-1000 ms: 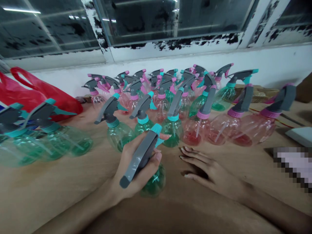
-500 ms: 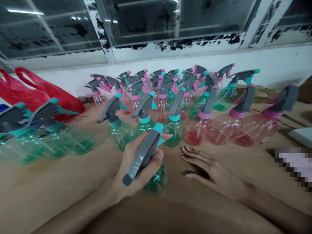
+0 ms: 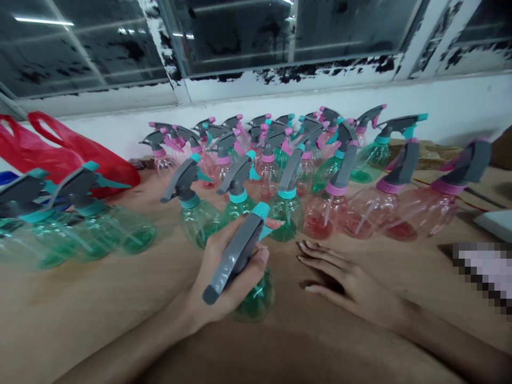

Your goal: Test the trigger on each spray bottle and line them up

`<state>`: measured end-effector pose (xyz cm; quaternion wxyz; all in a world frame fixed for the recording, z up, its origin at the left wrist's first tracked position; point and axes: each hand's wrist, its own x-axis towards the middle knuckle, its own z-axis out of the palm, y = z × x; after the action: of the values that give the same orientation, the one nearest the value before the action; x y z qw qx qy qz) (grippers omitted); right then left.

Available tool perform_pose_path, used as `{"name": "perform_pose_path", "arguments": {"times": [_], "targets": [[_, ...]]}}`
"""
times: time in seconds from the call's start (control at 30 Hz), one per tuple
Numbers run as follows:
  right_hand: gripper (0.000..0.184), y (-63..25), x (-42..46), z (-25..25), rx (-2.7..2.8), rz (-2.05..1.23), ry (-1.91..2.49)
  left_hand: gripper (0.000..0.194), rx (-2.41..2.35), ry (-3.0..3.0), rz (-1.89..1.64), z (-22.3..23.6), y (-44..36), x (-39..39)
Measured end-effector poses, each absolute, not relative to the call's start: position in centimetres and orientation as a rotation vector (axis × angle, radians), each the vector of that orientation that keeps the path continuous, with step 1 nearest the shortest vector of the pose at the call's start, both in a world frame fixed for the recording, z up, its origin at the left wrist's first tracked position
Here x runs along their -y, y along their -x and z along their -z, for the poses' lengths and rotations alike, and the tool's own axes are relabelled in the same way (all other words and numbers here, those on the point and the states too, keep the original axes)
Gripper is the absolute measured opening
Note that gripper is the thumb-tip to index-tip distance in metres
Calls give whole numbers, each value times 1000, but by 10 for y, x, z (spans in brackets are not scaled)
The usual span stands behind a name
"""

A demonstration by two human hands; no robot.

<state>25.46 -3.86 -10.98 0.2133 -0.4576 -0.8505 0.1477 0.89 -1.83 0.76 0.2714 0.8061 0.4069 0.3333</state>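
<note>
My left hand (image 3: 224, 266) is closed around the neck of a green spray bottle (image 3: 256, 298) in front of me. Its grey spray head (image 3: 236, 256) has a teal nozzle and a teal trigger, and it points away to the right. My fingers hide the bottle's collar. To the right of it, my right hand (image 3: 344, 277) lies on the wooden table with its fingers stretched out and apart, holding nothing. Just beyond my hands stand a green bottle with a teal collar (image 3: 287, 213) and a pink bottle with a pink collar (image 3: 324, 213).
Several pink and green spray bottles crowd the back, one of them a pink bottle (image 3: 268, 176). More green bottles (image 3: 132, 229) stand at left before a red plastic bag (image 3: 92, 165). On the right are a white object (image 3: 498, 224), a blurred patch and wires. A wall with windows closes the back.
Almost nothing differs. The whole view has shifted very slightly, while both hands and the held spray bottle keep their places.
</note>
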Motion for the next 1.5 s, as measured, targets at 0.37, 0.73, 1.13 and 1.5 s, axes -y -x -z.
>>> {"name": "perform_pose_path", "arguments": {"times": [0.37, 0.73, 1.13, 1.5], "targets": [[48, -257, 38, 115, 2379, -381, 1259, 27, -1088, -2120, -944, -10, -9, 18], [48, -254, 40, 110, 2376, -361, 1296, 18, -1069, -2178, -971, -11, -8, 19], [48, -256, 39, 113, 2405, -330, 1292, 27, -1055, -2166, -983, -7, -10, 18], [50, -257, 38, 113, 2396, -357, 1286, 30, -976, -2165, -1024, -3, -10, 16]]}}
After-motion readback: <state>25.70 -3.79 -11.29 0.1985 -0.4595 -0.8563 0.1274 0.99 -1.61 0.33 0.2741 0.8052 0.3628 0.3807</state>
